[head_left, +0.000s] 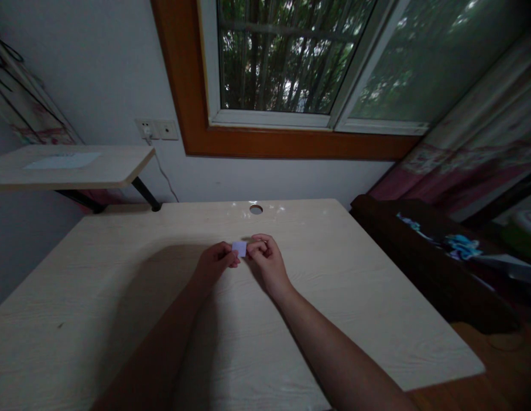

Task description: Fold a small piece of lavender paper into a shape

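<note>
A small pale folded piece of paper (239, 248) is held between both hands just above the light wooden desk (120, 297). My left hand (216, 261) pinches its left edge with closed fingers. On the other side, my right hand (265, 258) pinches the right edge, fingers curled. Both forearms reach in from the bottom of the view over the desk's middle.
A round cable hole (255, 209) sits near the desk's far edge. A raised side shelf (68, 165) stands at the back left, with a wall socket (157, 129) and cord behind it. A window is straight ahead. Dark furniture (440, 262) with clutter borders the desk's right side.
</note>
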`<state>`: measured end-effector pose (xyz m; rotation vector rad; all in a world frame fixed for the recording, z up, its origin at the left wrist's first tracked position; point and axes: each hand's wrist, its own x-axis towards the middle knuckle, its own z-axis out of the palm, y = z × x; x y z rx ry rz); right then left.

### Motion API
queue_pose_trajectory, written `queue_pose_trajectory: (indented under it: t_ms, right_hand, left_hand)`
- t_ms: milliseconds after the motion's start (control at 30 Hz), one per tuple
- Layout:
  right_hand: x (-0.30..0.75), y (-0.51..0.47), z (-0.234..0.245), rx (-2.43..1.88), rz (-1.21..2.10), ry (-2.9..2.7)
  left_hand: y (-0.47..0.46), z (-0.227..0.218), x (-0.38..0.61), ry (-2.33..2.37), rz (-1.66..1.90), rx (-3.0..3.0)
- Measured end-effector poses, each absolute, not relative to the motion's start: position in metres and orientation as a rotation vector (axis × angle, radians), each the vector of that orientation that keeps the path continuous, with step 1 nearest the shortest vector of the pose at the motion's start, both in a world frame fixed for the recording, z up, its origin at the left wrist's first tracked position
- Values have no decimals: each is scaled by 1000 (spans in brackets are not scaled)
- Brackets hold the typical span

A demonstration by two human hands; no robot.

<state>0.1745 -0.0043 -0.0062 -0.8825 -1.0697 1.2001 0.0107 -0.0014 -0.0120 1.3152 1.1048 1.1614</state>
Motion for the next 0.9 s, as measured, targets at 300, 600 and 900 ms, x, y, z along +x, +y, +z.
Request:
queue_pose_trajectory:
  t_ms: [300, 600, 900]
  right_hand:
    - [171, -5, -11, -900, 1221, -1162]
    - [174, -4, -12, -899, 1191, -1107]
    - [173, -3, -12, -857, 1248, -1070]
  left_hand:
    - [0, -18, 11, 1141, 1125, 1373]
    - [-2, -15, 10, 1140, 1112, 1352]
    - [-1, -17, 12, 1128, 1096, 1399]
